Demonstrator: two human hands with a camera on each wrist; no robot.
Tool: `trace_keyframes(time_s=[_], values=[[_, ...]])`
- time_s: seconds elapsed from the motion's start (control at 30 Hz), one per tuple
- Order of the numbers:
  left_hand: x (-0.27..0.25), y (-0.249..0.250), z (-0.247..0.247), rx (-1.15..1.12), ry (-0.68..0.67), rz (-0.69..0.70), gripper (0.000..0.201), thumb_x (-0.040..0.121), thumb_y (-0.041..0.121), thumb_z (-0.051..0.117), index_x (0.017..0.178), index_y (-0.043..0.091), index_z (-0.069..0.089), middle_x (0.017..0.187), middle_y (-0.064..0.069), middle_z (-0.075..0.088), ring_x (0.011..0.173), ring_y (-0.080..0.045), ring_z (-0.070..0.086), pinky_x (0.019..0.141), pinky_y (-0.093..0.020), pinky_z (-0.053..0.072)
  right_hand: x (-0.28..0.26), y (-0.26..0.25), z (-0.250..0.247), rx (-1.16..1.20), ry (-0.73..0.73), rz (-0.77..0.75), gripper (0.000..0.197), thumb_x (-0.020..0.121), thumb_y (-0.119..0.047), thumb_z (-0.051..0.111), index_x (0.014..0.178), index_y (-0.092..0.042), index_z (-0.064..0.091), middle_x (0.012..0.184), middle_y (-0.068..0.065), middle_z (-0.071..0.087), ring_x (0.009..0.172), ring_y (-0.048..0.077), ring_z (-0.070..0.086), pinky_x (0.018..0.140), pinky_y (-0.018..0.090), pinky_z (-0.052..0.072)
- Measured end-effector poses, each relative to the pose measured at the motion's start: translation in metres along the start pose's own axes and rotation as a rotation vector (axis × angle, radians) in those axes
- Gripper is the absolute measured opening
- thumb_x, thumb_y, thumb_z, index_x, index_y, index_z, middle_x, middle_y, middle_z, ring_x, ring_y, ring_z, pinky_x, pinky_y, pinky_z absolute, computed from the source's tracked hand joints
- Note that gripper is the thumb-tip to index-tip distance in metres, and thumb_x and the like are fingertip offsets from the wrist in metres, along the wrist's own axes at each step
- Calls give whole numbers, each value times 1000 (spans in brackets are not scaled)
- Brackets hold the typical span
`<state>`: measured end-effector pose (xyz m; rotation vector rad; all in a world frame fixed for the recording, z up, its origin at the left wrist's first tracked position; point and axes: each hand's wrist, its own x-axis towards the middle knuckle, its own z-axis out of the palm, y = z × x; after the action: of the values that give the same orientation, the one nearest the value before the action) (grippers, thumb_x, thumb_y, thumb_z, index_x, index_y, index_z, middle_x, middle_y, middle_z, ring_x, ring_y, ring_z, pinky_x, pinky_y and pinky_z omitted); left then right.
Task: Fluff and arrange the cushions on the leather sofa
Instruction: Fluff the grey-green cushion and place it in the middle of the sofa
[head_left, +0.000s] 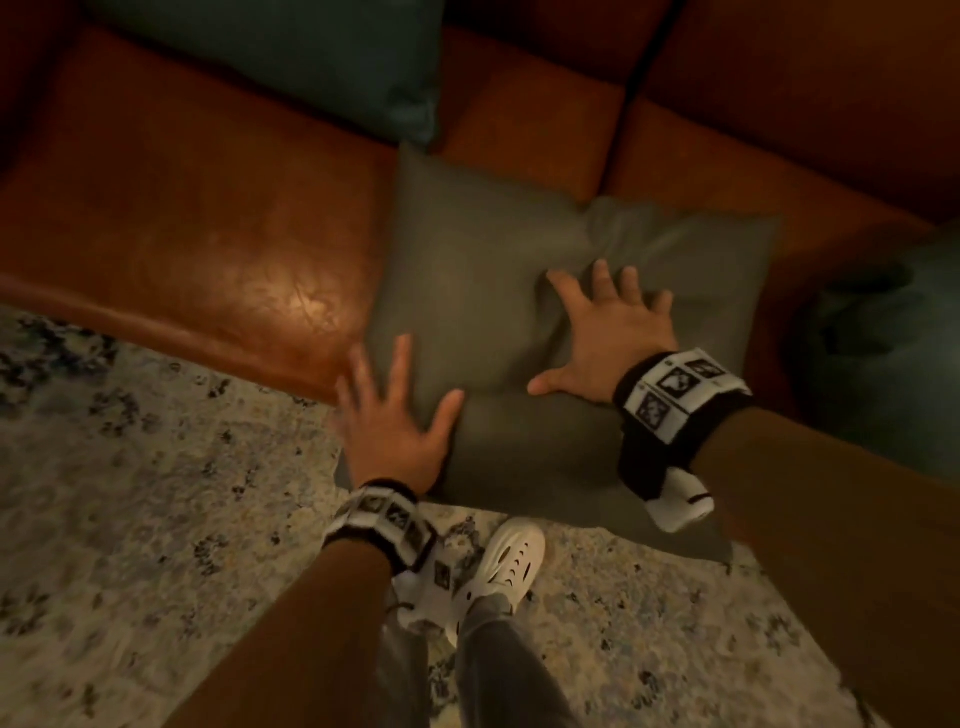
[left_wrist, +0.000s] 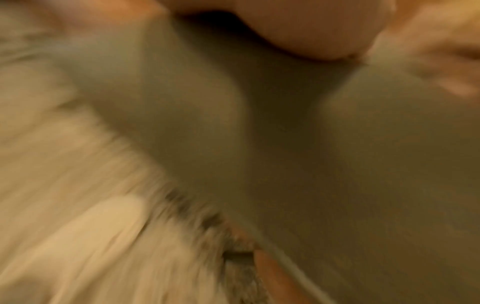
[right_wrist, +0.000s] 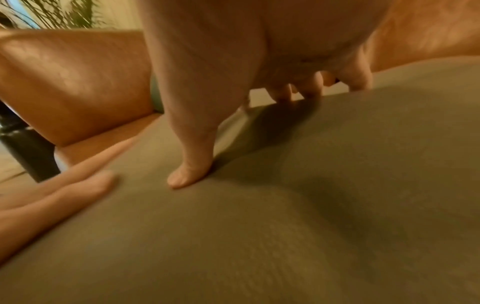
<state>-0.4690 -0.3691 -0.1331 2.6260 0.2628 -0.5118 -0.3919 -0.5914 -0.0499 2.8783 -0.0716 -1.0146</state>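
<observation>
An olive-grey cushion (head_left: 498, 291) lies flat on the seat of the brown leather sofa (head_left: 182, 208), its near edge hanging over the seat front. My right hand (head_left: 608, 332) presses down flat on its middle with fingers spread, denting the fabric. My left hand (head_left: 395, 410) lies flat with straight fingers against the cushion's near left edge. The right wrist view shows the cushion (right_wrist: 285, 205) under my right hand (right_wrist: 207, 102), with my left hand's fingers (right_wrist: 85, 185) at its edge. The left wrist view is blurred; it shows the cushion (left_wrist: 337, 164).
A dark teal cushion (head_left: 291, 67) leans against the sofa back at the upper left. Another dark cushion (head_left: 883, 353) sits on the seat at the right edge. A patterned rug (head_left: 130, 493) covers the floor, and my white shoe (head_left: 498, 571) stands by the sofa front.
</observation>
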Motion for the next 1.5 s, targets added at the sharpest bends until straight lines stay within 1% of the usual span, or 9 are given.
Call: trace_keyframes(time_s=[0.2, 0.3, 0.43, 0.67, 0.83, 1.07, 1.2, 1.3, 1.5], values=[[3, -13, -25, -280, -9, -353, 109, 65, 77, 58, 152, 37, 6, 159, -9, 23, 145, -36, 21, 115, -59, 20, -2, 3, 7, 42, -3, 5, 123, 62, -82, 66, 153, -40, -7, 165, 12, -1, 150, 43, -1, 114, 69, 10], [29, 71, -47, -17, 157, 169, 83, 83, 46, 54, 153, 32, 12, 162, -5, 12, 149, -31, 6, 119, -55, 1, 1, 6, 8, 49, -6, -5, 123, 61, -82, 65, 153, -39, -4, 165, 12, 0, 150, 42, 0, 114, 68, 11], [78, 123, -34, 400, -90, 736, 63, 93, 60, 26, 151, 41, 12, 163, 6, 4, 150, -24, -5, 119, -52, -5, -5, 24, 7, 96, 47, -36, 114, 66, -88, 52, 154, -39, -1, 166, 5, -1, 152, 32, 0, 117, 58, 9], [129, 65, -85, 74, -118, -220, 66, 97, 60, 19, 154, 26, 13, 163, -9, 1, 149, -32, -1, 117, -52, -5, -27, 82, 7, 147, 177, 76, 76, 91, -76, 22, 155, -34, 14, 166, -3, 11, 152, 24, 8, 118, 52, 16], [132, 143, -56, 431, -112, 760, 62, 94, 58, 19, 152, 37, 14, 162, -1, 12, 149, -28, 3, 118, -57, 2, 35, 32, -19, 134, 224, -69, 73, 94, -64, 14, 156, -26, 16, 166, 3, 11, 153, 25, 8, 119, 57, 13], [205, 90, -82, 354, -282, 156, 61, 92, 67, 13, 149, 48, 5, 162, 13, -7, 149, -27, -12, 116, -59, -5, 46, 127, -8, 197, 15, 294, 68, 95, -67, 7, 155, -36, 10, 166, -6, 6, 153, 19, 2, 120, 55, 8], [194, 147, -78, 374, -92, 477, 61, 97, 52, 19, 153, 30, 16, 162, -3, 9, 149, -30, 3, 118, -56, 4, 69, 92, -39, 217, 138, 141, 63, 100, -59, 15, 155, -29, 15, 166, -3, 9, 153, 20, 3, 120, 56, 6], [174, 183, -53, 457, -320, 823, 58, 97, 55, 10, 152, 37, 11, 161, 5, 14, 149, -22, 5, 118, -55, -2, 91, 52, -44, 146, 50, -40, 62, 100, -57, 12, 155, -30, 14, 165, -3, 13, 153, 20, 8, 119, 58, 7], [256, 107, -85, 562, -371, 258, 68, 86, 73, 0, 148, 48, 13, 162, 9, 5, 149, -29, -1, 118, -55, -5, 89, 142, -21, 187, -74, 210, 66, 95, -66, 8, 154, -37, 18, 164, -8, 16, 151, 18, 11, 117, 59, 13]])
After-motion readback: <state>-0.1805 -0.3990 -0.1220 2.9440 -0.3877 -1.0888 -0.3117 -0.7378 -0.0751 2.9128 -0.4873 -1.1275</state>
